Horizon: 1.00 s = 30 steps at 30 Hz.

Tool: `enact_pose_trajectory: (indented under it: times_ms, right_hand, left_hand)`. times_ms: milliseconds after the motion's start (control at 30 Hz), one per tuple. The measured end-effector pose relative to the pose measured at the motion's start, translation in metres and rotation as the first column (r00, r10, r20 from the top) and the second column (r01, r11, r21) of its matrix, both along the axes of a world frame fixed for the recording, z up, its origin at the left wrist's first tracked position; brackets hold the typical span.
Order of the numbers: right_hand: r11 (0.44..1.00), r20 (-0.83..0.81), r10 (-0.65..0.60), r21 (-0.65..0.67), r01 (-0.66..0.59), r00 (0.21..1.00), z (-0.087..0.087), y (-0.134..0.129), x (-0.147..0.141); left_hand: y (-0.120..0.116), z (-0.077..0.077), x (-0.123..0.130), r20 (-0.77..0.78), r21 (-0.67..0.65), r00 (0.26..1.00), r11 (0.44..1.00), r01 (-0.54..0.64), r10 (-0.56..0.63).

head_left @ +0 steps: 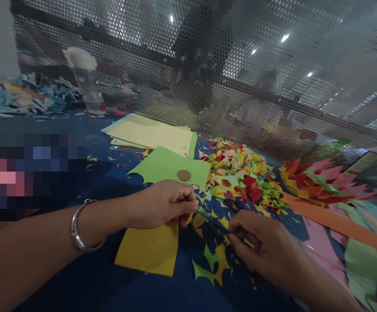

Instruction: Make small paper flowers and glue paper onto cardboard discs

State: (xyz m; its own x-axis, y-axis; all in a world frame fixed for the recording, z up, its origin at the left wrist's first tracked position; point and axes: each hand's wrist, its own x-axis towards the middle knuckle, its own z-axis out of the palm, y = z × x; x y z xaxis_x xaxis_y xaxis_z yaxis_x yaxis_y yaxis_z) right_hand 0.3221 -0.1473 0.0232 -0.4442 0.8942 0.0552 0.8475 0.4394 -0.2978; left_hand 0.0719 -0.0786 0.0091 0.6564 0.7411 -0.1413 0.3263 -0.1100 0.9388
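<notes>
My left hand [165,203], with a silver bangle on its wrist, is closed in a pinch above the edge of a yellow paper sheet [147,251]. A bit of yellow shows at its fingertips, too small to make out. To the right, my right hand [262,240] is closed, its thumb and forefinger together. A thin blue thing [213,221] stretches between the two hands; its kind is unclear, and dark parts lie near my right fingertips. Below it lie green and yellow paper offcuts [221,262] with curved edges. Beyond my left hand, a brown disc [184,175] rests on a green sheet [157,167].
Stacked pale paper [162,134] lies farther back beside a heap of colourful paper scraps [240,169]. Pointed paper pieces [324,182] and paper strips [337,221] cover the right side. A lidded cup [89,82] and blue-white scraps [29,93] stand back left, before a perforated metal screen [143,52].
</notes>
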Motion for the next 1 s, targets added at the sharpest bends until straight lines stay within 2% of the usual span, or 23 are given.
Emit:
enact_pose_trajectory:
  times_ms: [400,533,733,1000]
  right_hand:
    - [1.000,-0.043,-0.011,0.000,0.011,0.999,0.0060,0.0023,-0.0011]
    - [1.000,-0.060,-0.003,0.000,0.003,0.998,0.0054,0.0034,-0.0001]
    - [1.000,-0.103,0.025,-0.011,-0.027,0.994,0.0043,0.0025,0.0034]
    - [1.000,-0.160,-0.007,0.001,0.008,0.987,0.0023,0.0014,0.0042]
  left_hand:
    - [-0.0020,-0.0032,0.0016,0.057,-0.009,0.998,1.000,-0.010,0.011]
    - [-0.0005,-0.0020,0.0024,0.084,-0.074,0.996,0.997,-0.024,0.030]
    - [0.0027,0.0004,0.0028,0.099,-0.119,0.995,0.993,0.011,0.000]
    - [0.0057,-0.0055,0.0016,0.161,-0.181,0.987,0.983,0.002,0.027]
